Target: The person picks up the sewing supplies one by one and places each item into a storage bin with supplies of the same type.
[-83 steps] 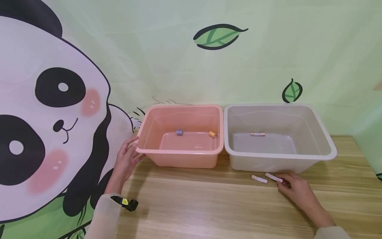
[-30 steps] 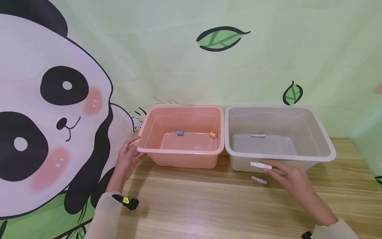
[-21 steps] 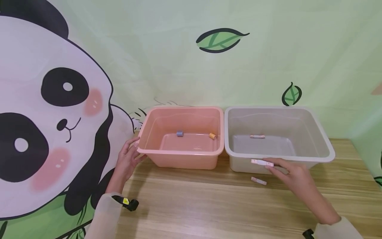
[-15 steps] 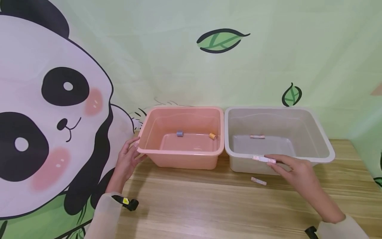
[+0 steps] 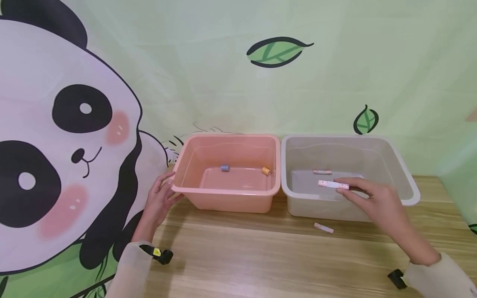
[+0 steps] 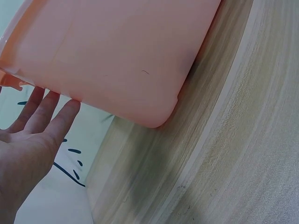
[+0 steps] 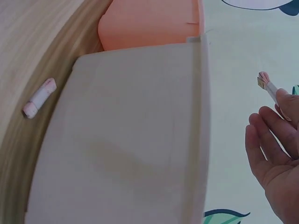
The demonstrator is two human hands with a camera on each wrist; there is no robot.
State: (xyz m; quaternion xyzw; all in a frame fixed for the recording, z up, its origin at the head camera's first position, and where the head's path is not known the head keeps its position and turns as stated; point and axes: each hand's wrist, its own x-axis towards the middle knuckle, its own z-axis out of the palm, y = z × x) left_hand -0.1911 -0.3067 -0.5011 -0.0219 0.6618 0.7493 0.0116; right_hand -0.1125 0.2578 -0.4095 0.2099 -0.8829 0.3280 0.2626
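My right hand point(image 5: 381, 203) pinches a small folded tape measure point(image 5: 329, 185), pinkish with a white band, between thumb and finger over the front part of the grey bin point(image 5: 352, 200). In the right wrist view, a metal tip shows at the end of this held tape measure point(image 7: 271, 88). A similar tape measure point(image 5: 322, 172) lies inside the grey bin, and another point(image 5: 324, 228) on the table in front of it. My left hand point(image 5: 158, 203) touches the left rim of the pink bin point(image 5: 227, 191) with nearly straight fingers, also seen in the left wrist view.
Inside the pink bin lie a blue thread spool point(image 5: 225, 168) and a yellow one point(image 5: 266, 171). The two bins stand side by side on the wooden table point(image 5: 242, 252), close to a green cloth backdrop point(image 5: 208, 91) with a panda print.
My right hand has picked up a tape measure from the table and raised it past the grey bin's front rim to above its inside. My left hand stays at the pink bin.
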